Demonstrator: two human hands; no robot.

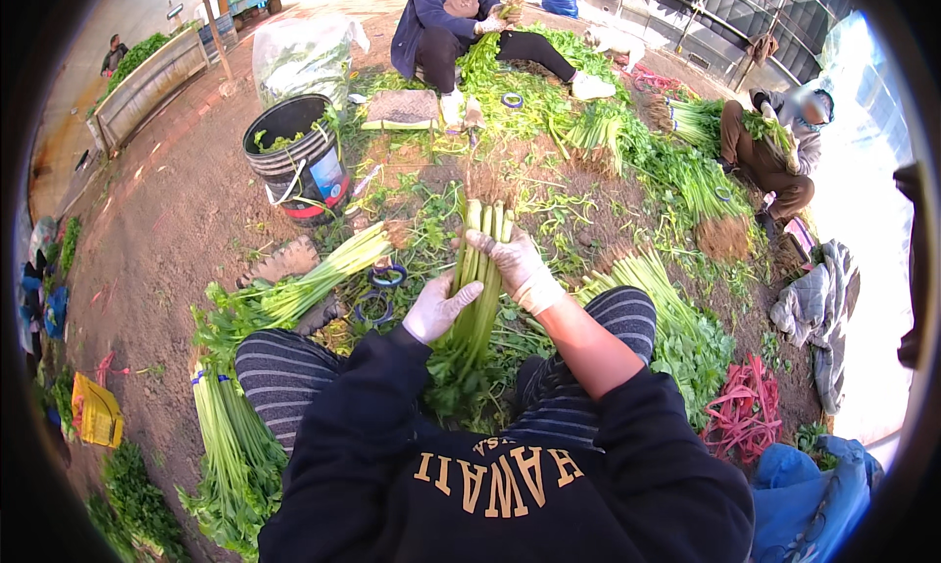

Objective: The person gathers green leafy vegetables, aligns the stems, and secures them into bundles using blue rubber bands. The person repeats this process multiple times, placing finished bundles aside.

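Between my knees I hold a bunch of celery [478,306], its roots pointing away from me and its leaves hanging towards my lap. My left hand [442,307], in a pale glove, supports the stalks from the left side with the thumb across them. Higher up near the roots, my gloved right hand [511,262] grips the same bunch. Left of it lies a loose pile of celery [331,273], with two rolls of blue tape [387,275] beside the root ends. More celery [654,291] rests by my right knee. A taped celery bundle [228,423] lies outside my left knee.
A black bucket [298,159] with leaves inside stands ahead left, before a clear plastic bag [305,59]. One person [448,34] sits opposite, another [779,144] at the right, both handling celery. Pink twine [746,409] and blue cloth [805,489] lie at my right.
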